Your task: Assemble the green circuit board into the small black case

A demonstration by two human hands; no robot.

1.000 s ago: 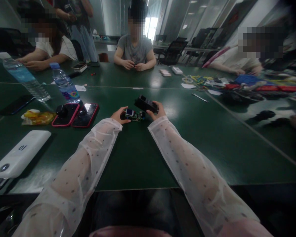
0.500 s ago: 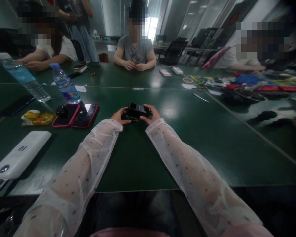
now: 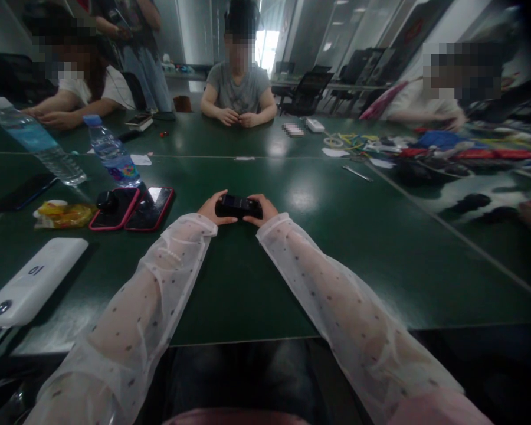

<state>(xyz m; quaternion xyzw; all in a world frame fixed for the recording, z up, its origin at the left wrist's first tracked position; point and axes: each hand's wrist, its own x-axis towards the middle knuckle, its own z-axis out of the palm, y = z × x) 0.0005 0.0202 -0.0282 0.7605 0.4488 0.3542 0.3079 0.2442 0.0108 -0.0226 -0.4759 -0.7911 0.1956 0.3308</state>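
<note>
A small black box-shaped electronic device (image 3: 238, 206) with a dark window on its top lies at the middle of the green table. My left hand (image 3: 209, 211) grips its left end, thumb along the near side. Closed on the opposite end is my right hand (image 3: 264, 211), its thumb also at the near edge and its fingers over the top corner. Both thumbs nearly meet in front of the device. Its underside and ends are hidden by the table and my fingers.
To the left are two pink-edged phones (image 3: 149, 209), two water bottles (image 3: 115, 154), a yellow packet (image 3: 64, 215) and a white power bank (image 3: 35, 280). Tweezers (image 3: 357, 173) and a heap of cables (image 3: 442, 147) lie right. Several people sit or stand across the table (image 3: 256, 283).
The black upper casing, tilted before with a circuit board showing below it, now sits level and the board is out of sight. Both hands have come slightly closer together.
</note>
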